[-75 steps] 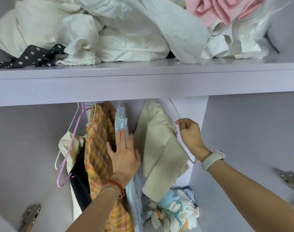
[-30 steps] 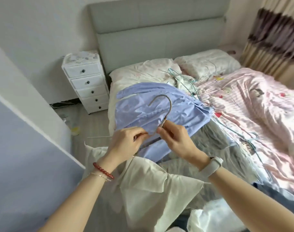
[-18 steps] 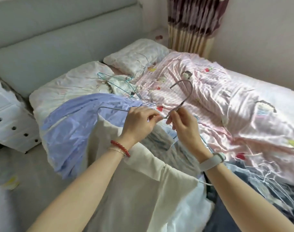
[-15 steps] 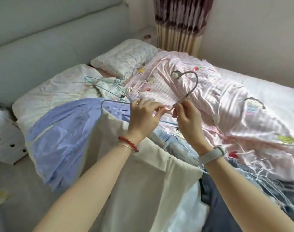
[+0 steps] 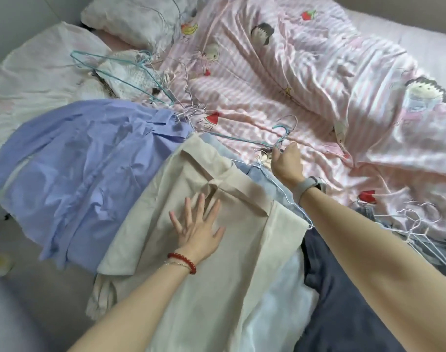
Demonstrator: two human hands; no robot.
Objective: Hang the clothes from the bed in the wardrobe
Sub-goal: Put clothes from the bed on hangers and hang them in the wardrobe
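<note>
A cream garment (image 5: 206, 250) is spread over the near edge of the bed (image 5: 407, 39), and the left hand (image 5: 196, 228) is laid flat on it with fingers straight and splayed. Just beyond the garment, a wire hanger (image 5: 244, 139) is met by the right hand (image 5: 286, 162); whether that grip is closed cannot be told. Beside the garment, on its left, a blue shirt (image 5: 82, 163) is spread.

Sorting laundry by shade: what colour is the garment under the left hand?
Cream, plain, no pattern: the garment shows best in the head view.
</note>
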